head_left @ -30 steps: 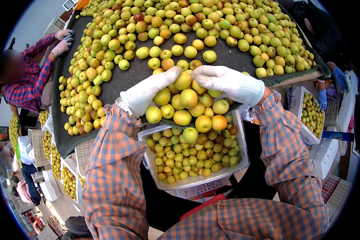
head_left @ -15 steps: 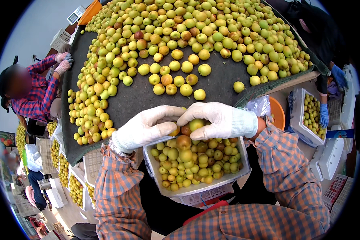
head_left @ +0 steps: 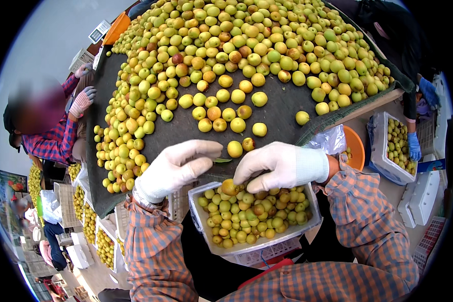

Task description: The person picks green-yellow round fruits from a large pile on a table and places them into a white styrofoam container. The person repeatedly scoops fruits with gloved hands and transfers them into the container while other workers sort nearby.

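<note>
My left hand (head_left: 178, 167), in a white knit glove, hangs over the near edge of the dark sorting table (head_left: 176, 132). Its fingers are stretched out, the thumb is apart from them, and no fruit shows in it. My right hand (head_left: 277, 167), gloved alike, is above the far rim of a white crate (head_left: 314, 209) with fingers bent and thumb apart. A brownish-yellow fruit (head_left: 230, 187) is just beside its fingertips; whether they touch, I cannot tell. Round yellow-green fruits (head_left: 256, 219) fill the crate. Two loose fruits (head_left: 235, 149) lie beyond my hands, near a green leaf (head_left: 221, 160).
A large heap of fruit (head_left: 246, 45) covers the table's far part. At the left, a person in a checked shirt (head_left: 50, 143) sits by the table. Blue-gloved hands (head_left: 413, 146) are beside another fruit crate (head_left: 380, 151) at the right, near an orange bucket (head_left: 355, 146).
My hands have parted, the left moving leftward and its fingers straightening. Fruits that were between them have dropped toward the crate. The person at the left has shifted their hands.
</note>
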A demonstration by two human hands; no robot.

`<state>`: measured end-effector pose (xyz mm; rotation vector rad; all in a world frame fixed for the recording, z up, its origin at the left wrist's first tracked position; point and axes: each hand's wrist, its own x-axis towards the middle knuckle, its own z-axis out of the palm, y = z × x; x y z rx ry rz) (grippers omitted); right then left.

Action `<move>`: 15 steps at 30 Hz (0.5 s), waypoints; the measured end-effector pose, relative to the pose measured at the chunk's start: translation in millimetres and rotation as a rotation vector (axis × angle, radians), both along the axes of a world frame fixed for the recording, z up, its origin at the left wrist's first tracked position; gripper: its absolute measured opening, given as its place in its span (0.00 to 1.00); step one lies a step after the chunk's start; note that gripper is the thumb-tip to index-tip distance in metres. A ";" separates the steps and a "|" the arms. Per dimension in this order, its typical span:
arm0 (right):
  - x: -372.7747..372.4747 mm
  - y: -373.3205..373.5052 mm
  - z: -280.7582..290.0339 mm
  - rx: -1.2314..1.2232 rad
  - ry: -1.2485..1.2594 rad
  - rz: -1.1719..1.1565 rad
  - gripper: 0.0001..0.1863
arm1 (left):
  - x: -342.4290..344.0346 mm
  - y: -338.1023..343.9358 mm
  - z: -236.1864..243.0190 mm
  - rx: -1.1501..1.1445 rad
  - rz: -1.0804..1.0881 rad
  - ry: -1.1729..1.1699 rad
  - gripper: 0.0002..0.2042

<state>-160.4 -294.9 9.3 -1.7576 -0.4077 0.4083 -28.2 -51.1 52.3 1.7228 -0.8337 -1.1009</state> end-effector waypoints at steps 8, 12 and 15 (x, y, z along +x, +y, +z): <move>31.7 -54.5 -22.6 -0.362 -0.246 -0.899 0.13 | 123.4 -46.2 -86.3 0.208 0.475 -0.919 0.25; 33.3 -64.6 -39.9 -0.483 -0.251 -0.866 0.12 | 101.7 -113.4 -98.7 0.588 0.392 -0.959 0.35; 32.1 -62.4 -41.6 -0.575 -0.281 -0.832 0.11 | 79.5 -109.6 -96.0 0.525 0.174 -1.153 0.33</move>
